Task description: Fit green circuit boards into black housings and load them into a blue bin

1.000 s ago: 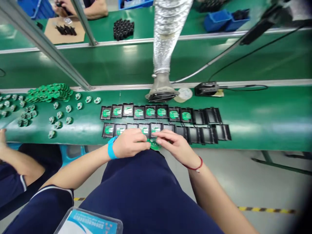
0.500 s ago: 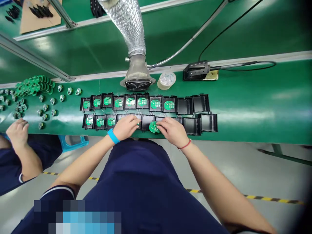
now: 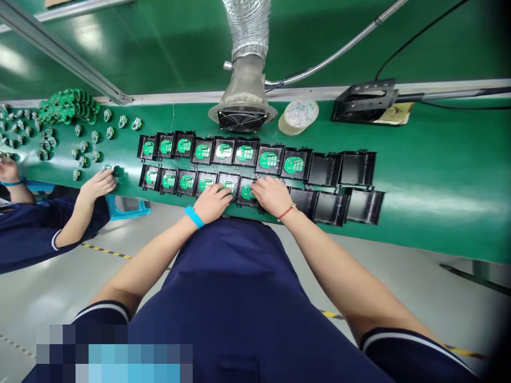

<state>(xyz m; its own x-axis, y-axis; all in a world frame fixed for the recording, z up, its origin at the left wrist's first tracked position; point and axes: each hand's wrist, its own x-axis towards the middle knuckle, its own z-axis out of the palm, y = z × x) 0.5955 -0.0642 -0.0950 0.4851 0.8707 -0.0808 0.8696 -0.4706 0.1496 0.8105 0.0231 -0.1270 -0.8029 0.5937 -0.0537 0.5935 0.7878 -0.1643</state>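
Note:
Two rows of black plastic cases run along the bench in front of me. My right hand (image 3: 273, 197) has its fingertips closed on the edge of a green circuit board (image 3: 246, 191), which sits in a front-row case (image 3: 244, 202). Just left of it, my left hand (image 3: 212, 203) lies with fingers stretched over the near edge of a neighbouring case, by another green board (image 3: 227, 184). Nothing shows in that hand. Part of the front row is hidden beneath my right hand. Several cases to the left hold boards; bare black cases (image 3: 329, 207) stand at the right end.
Behind the rows are a fan hood (image 3: 242, 111), a tub of pale bits (image 3: 298, 117) and a black tool holder (image 3: 363, 103). Stacked green boards (image 3: 69, 106) and small metallic parts lie left, near a co-worker's hand (image 3: 98, 184). A blue stool (image 3: 128, 207) stands below.
My right hand has brought the circuit board left and down into the front-row case. My left hand's fingers have spread slightly. The co-worker's hand has reached farther along the bench; the view has shifted.

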